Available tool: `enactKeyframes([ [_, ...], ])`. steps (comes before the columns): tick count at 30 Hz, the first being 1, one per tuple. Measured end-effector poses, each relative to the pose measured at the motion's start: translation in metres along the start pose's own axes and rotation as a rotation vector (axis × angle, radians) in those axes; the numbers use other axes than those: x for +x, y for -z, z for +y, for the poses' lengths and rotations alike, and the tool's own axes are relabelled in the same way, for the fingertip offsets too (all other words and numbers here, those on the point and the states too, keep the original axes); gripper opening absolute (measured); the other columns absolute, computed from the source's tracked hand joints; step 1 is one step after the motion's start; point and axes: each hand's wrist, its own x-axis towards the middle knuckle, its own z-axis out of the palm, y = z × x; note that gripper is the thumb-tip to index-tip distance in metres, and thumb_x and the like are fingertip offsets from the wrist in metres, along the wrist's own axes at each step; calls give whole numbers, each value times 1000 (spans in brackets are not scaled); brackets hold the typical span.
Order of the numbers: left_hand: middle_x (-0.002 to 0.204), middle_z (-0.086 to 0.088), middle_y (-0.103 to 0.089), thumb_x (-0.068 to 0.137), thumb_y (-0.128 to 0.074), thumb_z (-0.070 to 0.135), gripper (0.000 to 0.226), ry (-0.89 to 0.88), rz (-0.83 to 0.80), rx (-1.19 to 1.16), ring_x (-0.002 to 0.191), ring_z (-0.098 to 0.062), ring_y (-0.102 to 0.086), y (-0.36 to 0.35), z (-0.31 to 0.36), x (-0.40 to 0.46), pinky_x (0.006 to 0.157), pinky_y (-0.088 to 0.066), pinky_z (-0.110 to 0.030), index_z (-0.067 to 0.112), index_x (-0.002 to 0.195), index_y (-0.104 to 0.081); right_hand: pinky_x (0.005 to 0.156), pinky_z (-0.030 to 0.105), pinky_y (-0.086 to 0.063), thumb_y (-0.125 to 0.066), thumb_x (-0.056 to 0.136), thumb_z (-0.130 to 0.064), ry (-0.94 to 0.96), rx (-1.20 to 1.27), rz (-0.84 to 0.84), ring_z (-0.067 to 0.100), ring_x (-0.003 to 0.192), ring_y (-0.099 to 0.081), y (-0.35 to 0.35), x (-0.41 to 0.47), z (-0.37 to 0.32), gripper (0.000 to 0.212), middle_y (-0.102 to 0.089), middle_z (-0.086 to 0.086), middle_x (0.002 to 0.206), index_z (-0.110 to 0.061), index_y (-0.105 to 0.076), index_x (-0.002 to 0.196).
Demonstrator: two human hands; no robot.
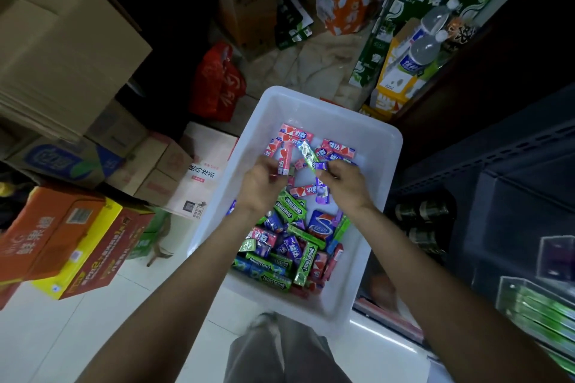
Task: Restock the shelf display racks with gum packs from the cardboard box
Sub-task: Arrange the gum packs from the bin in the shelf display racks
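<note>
A white plastic bin (371,146) on the floor holds several loose gum packs (281,246) in green, purple, pink and blue. Both my hands reach into its middle. My left hand (259,186) grips a pink gum pack (285,156) that stands upright above the pile. My right hand (345,183) pinches a green gum pack (306,151) and a purple one (322,196) that hangs below the fingers. Clear display racks (541,311) with green packs stand at the lower right.
Cardboard cartons (65,50) are stacked at the left, with orange and red drink cases (62,239) below them. A red bag (217,84) lies behind the bin. Dark metal shelving (497,165) runs along the right. My knee (280,348) is just in front of the bin.
</note>
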Motion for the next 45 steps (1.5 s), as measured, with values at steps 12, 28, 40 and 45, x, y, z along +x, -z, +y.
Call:
enactKeyframes([
  [12,79,-12,-46,81,-71,10,22,32,-190,-528,75,-17,-50,3,46,-105,45,-35,-9,9,87,-49,77,34,-48,-52,93,-2,119,354,13,19,83,-57,39,-140,-26,17,-63,14,92,7,-64,103],
  [28,81,0,-65,84,-66,2,19,-314,-496,-456,61,-5,-62,-136,191,-267,52,-46,-11,8,102,-61,68,31,-42,-54,91,0,33,376,502,17,69,-51,237,-321,83,15,-57,3,72,2,-64,103],
  [40,85,-5,-64,84,-66,3,20,-326,-561,-350,61,-4,-61,-336,264,-367,47,-43,-8,6,104,-60,66,24,-49,-65,80,8,31,229,632,0,62,-61,397,-390,251,20,-65,-4,74,-3,-69,96],
  [45,91,-8,-65,84,-67,5,20,-266,-472,-370,71,-13,-62,-393,262,-390,51,-45,-11,7,102,-61,70,17,-50,-62,81,8,50,104,572,13,76,-62,426,-396,300,21,-69,7,90,-3,-69,98],
])
